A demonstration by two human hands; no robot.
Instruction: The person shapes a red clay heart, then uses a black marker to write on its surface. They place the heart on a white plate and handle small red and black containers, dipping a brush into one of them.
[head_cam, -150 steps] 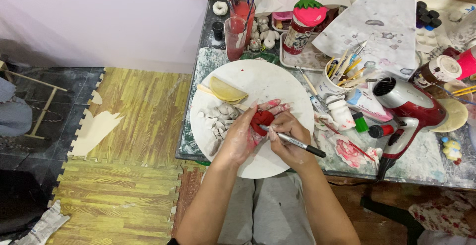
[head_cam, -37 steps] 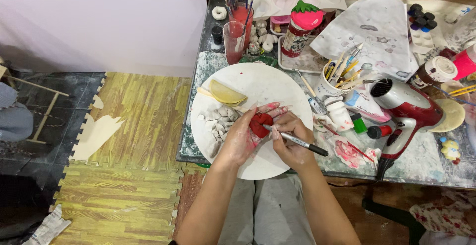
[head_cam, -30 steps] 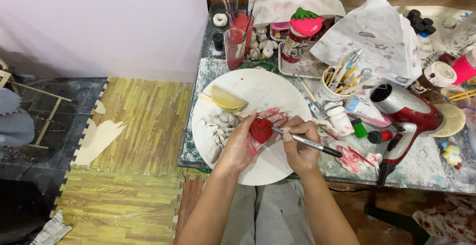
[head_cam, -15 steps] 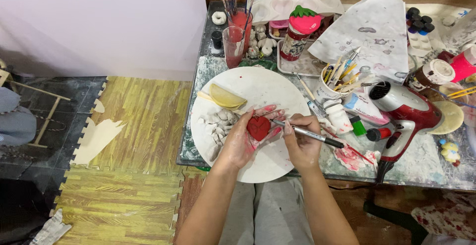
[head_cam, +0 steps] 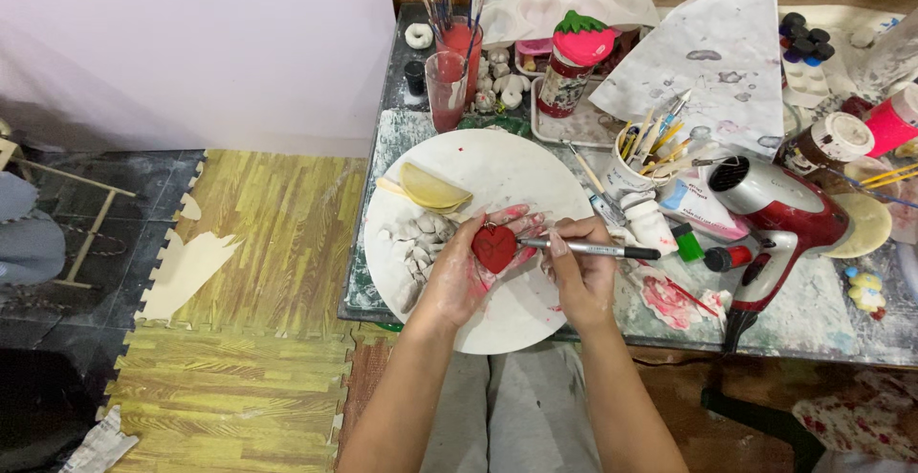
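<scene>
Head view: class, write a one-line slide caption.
Left hand holds a red heart over a white round board while right hand touches a brush to it.

white tube w/ pink-blue label (head_cam: 696, 207) by red dryer, labelled jar under strawberry lid (head_cam: 557, 85) at table back

Even, bright indoor light; soft shadows in the lower left of the frame; slight wide-angle bending at the edges; focus sharp.
</scene>
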